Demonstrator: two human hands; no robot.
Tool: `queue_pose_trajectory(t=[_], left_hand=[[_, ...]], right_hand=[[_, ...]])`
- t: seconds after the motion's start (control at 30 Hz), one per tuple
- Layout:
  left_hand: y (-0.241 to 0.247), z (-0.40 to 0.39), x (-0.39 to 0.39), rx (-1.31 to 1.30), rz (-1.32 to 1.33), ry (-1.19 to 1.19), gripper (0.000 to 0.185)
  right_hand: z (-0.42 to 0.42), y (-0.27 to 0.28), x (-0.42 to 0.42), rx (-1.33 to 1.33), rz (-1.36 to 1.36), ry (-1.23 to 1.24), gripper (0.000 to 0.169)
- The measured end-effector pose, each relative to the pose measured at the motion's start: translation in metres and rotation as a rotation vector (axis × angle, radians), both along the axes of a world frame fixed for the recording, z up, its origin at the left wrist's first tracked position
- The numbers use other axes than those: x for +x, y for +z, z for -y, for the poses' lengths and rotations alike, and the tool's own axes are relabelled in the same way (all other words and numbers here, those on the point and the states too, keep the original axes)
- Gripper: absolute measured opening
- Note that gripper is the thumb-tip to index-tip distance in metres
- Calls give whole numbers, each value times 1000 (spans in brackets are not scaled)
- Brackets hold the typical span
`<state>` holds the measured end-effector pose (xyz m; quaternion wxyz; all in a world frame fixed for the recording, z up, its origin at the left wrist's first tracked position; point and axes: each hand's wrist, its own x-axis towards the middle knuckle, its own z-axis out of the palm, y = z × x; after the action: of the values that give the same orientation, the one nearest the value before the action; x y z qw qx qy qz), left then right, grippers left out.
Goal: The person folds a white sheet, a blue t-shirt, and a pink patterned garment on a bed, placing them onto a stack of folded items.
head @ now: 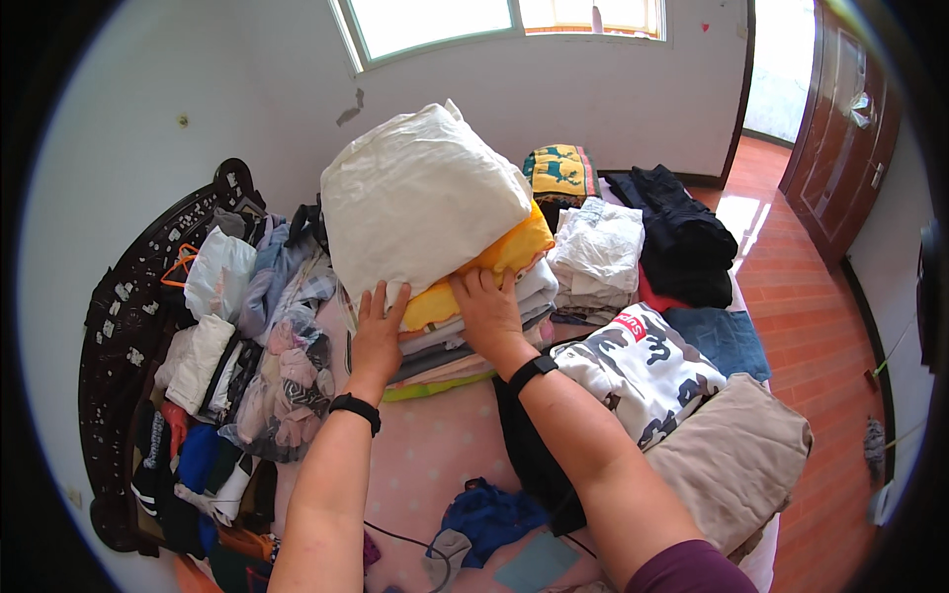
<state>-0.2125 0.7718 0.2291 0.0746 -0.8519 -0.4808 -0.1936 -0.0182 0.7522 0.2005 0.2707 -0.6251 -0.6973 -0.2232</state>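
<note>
A tall stack of folded textiles rises on the bed, topped by a thick white folded cloth [422, 200]. Below it lies a yellow folded cloth [511, 244], then several grey, pink and green layers. My left hand [378, 337] rests against the near left side of the stack, fingers apart, fingertips on the white cloth's lower edge. My right hand [485, 311] lies on the front of the yellow cloth, fingers spread and slightly bent, fingertips close under the white cloth. Neither hand is closed around anything.
Folded white clothes [599, 237], black garments [682, 237], a camouflage-print sweatshirt [645, 370] and beige folded fabric [734, 459] lie at right. A clear bag of clothes [289, 385] sits left by the dark headboard [111, 348]. Blue clothing [489, 519] and a cable [408, 540] lie nearest me.
</note>
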Motion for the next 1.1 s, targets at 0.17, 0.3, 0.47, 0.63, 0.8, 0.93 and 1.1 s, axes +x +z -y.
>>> queue_pose_trajectory(t=[0.17, 0.3, 0.47, 0.63, 0.8, 0.93, 1.1], left_hand=[[6, 2, -8, 1, -61, 35, 88], [16, 13, 0, -42, -70, 96, 90], [16, 20, -13, -59, -25, 64, 80], [20, 28, -30, -153, -116, 19, 68], [54, 71, -47, -318, -116, -109, 65], [65, 89, -101, -665, -4, 0, 67], [49, 109, -186, -1052, 621, 455, 61]], right_hand=[[22, 29, 4, -208, -15, 92, 82], [28, 61, 44, -345, -228, 376, 80], [14, 122, 88, 151, -743, 167, 58], [-34, 149, 85, -125, -657, -67, 95], [-33, 126, 81, -357, -828, -220, 70], [-47, 53, 92, 17, -973, -66, 31], [0, 34, 66, 7, -1008, 13, 26]])
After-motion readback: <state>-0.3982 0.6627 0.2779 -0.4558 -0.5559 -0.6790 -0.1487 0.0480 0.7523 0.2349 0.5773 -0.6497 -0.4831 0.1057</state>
